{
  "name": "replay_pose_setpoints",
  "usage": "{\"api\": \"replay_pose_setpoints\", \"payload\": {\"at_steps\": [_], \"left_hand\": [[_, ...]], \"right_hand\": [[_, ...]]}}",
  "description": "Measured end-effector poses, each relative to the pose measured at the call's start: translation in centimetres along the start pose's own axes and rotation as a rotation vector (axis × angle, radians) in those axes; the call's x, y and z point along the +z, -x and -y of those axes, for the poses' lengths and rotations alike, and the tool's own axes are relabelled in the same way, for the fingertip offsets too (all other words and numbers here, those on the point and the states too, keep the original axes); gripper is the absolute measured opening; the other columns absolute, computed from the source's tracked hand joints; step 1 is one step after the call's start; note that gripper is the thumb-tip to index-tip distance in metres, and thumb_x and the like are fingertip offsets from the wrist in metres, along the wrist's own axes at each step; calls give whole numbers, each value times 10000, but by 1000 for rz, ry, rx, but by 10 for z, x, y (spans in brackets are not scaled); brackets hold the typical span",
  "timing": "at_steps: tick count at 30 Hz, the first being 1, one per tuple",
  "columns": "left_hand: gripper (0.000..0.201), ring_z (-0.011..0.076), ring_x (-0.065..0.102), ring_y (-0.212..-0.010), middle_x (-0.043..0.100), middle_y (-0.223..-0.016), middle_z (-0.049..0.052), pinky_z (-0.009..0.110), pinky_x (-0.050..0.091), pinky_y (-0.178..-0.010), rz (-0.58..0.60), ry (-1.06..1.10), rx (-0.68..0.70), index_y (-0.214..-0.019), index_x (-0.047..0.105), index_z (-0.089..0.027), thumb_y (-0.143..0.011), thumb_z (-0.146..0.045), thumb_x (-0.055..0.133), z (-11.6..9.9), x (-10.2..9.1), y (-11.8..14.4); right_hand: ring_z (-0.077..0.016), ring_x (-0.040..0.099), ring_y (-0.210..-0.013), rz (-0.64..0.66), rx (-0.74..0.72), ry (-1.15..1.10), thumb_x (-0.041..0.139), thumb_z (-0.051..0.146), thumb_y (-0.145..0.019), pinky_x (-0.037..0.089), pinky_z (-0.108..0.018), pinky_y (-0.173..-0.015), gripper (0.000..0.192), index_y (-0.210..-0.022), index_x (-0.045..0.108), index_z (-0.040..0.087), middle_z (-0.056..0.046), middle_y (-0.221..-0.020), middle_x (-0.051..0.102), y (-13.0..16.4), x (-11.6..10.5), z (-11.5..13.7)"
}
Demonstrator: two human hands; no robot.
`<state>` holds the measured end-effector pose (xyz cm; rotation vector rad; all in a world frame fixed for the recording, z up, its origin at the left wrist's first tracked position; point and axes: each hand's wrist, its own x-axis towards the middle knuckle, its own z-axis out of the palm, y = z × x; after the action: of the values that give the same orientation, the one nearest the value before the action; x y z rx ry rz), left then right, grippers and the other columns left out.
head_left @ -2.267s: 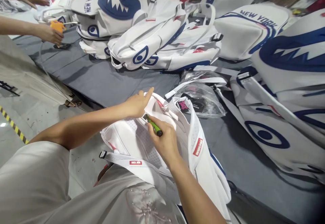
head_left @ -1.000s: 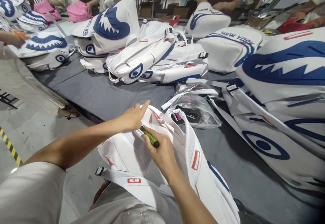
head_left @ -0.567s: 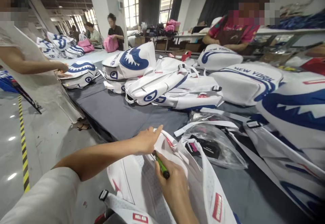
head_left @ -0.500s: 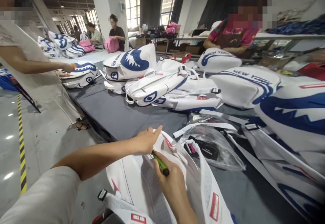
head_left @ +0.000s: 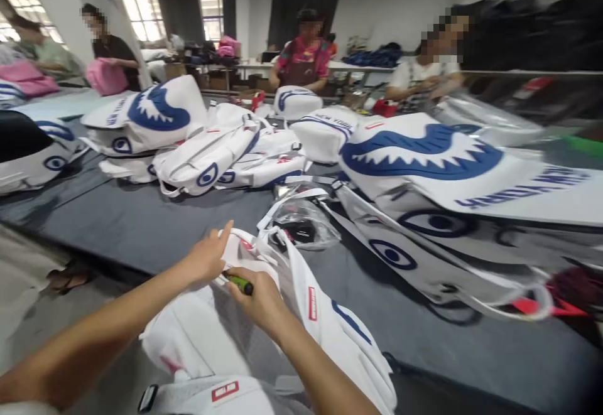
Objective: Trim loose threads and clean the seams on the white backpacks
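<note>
Legible text, one item: blue capital lettering "NEW YORK", seen upside down, along the edge of the large white backpack with the blue shark mouth (head_left: 424, 157) at right of frame. Partly legible: blue lettering on the white backpack at upper left (head_left: 146, 110), too blurred to read; blue lettering on the white backpack at upper centre (head_left: 325, 132), inverted and unclear. Small red labels on the near white backpack (head_left: 311, 303), bottom centre, bear white print too small to read.

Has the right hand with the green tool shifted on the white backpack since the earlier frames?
No. The right hand still holds the green tool against the white backpack, beside the left hand; only the camera turned.
</note>
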<state>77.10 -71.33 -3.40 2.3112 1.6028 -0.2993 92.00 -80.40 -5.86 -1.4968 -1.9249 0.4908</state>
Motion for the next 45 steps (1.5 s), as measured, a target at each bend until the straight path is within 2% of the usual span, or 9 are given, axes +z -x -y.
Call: {"api": "replay_pose_setpoints", "payload": {"at_steps": [3, 8, 10, 15, 19, 27, 32, 38, 45], "left_hand": [[938, 339, 572, -1275, 464, -1427, 217, 409, 497, -948, 9, -8, 13, -1610, -37, -203, -871, -166, 539, 4, 1, -4], [927, 331, 582, -1242, 445, -1433, 213, 395, 486, -940, 38, 0, -14, -1618, -64, -222, -888, -152, 503, 0, 0, -3], [931, 336, 593, -1217, 464, -1406, 220, 396, 485, -930, 40, -1, -16, -1623, -53, -205, -880, -139, 504, -1, -1, -4], [918, 350, 569, -1251, 460, -1417, 214, 394, 484, -918, 35, -10, -23, -1628, -27, -200, -886, -156, 512, 1, 2, -7], [918, 343, 583, -1224, 475, -1392, 202, 390, 484, -908, 15, -10, -12, -1627, -41, -208, -890, -157, 504, 4, 5, -9], [917, 354, 585, -1225, 465, -1412, 205, 403, 481, -918, 21, -17, -20, -1628, -33, -214, -894, -165, 513, 5, 6, -12], [901, 346, 590, -1227, 460, -1425, 211, 400, 486, -927, 8, -22, 3, -1629, -15, -204, -903, -169, 517, 6, 7, -13], [899, 357, 575, -1255, 452, -1426, 216, 395, 499, -910, 35, -52, -25, -1625, -46, -196, -920, -187, 511, 3, 1, -9], [898, 351, 589, -1231, 433, -1448, 220, 399, 509, -912, -13, -84, -13, -1620, -46, -180, -921, -193, 519, -6, 0, 3]], "right_hand": [[-155, 726, -816, 4, -57, -228, 652, 236, -882, 551, -251, -760, 117, -860, 761, 271, 24, -911, 783, -3, -43, -4], [-243, 700, -933, -490, 174, -81, 487, 277, -946, 549, -381, -836, 220, -996, 695, 228, -71, -1016, 742, -16, -111, -85], [-266, 679, -992, -242, 331, 226, 442, 243, -955, 522, -397, -872, 280, -1089, 685, 206, -114, -1079, 720, -33, -103, -127], [-254, 687, -898, 81, 406, 298, 734, 322, -838, 480, -311, -746, 286, -1087, 694, 188, -119, -1064, 689, -72, -36, -176], [-255, 683, -905, 125, 471, 320, 829, 296, -741, 439, -288, -713, 488, -1167, 637, 157, -160, -1136, 664, -87, -21, -182], [-185, 650, -634, 16, 478, 252, 661, 228, -844, 428, -250, -577, 84, -815, 712, 169, -29, -692, 697, -75, -58, -218], [-236, 690, -961, -218, 310, 304, 506, 181, -915, 533, -349, -832, 248, -1014, 733, 188, -90, -992, 751, -30, -83, -200], [-227, 670, -996, -569, -520, 417, 490, 5, -871, 556, -357, -832, 365, -1137, 675, 174, -121, -1039, 742, 8, -101, -145], [-239, 670, -983, -610, -617, 381, 489, 7, -888, 573, -374, -794, 391, -1220, 627, 159, -147, -1042, 729, 28, -106, -104]]}}
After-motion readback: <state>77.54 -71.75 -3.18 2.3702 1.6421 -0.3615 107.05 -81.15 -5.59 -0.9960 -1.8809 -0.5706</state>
